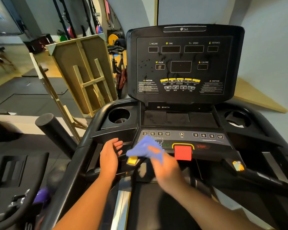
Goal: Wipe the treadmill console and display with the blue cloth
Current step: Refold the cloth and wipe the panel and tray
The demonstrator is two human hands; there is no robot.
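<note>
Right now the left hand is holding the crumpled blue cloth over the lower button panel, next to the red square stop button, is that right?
Not quite: the head view shows the right hand holding the crumpled blue cloth, not the left hand, which is open and empty. The cloth is over the lower button panel, next to the red square stop button.

Both forearms bare to the frame edge, hands ungloved

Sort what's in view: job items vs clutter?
Job: cloth in right hand; console; display; left hand, open, empty.
Clutter: wooden frame; bike; weight plates; purple object.
</note>
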